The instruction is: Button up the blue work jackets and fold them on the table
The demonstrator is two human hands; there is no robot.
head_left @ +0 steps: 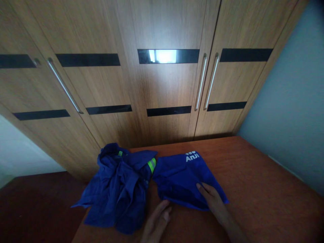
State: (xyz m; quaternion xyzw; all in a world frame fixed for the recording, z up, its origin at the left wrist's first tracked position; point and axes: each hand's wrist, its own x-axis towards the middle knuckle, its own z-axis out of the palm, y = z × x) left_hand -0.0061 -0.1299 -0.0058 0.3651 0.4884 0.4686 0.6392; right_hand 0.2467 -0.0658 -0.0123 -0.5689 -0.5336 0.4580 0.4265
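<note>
On the left of the reddish-brown wooden table (253,175) lies a crumpled dark blue work garment (118,189), heaped loosely, with a neon yellow-green reflective band (152,165) showing at its far right edge. Just right of that heap, at the near edge, the left hand (155,222) lies open and flat on the bare wood, fingers stretched out and gripping nothing; its fingertips stop just short of the near edge of a folded bright blue cloth garment (177,175). That folded piece lies flat beside the heap, nearly touching it at the band. White letters (192,157) on its far corner read "ANJI", with a small row of white dots above them. The right hand (212,199) rests open, palm down, on the near right part of the folded garment, fingers spread and pressing on the cloth rather than clasping it. Behind the table stand brown wooden wardrobe doors (167,87) with black strips and long metal bar handles (201,82); a grey-blue wall (291,111) closes the right.
</note>
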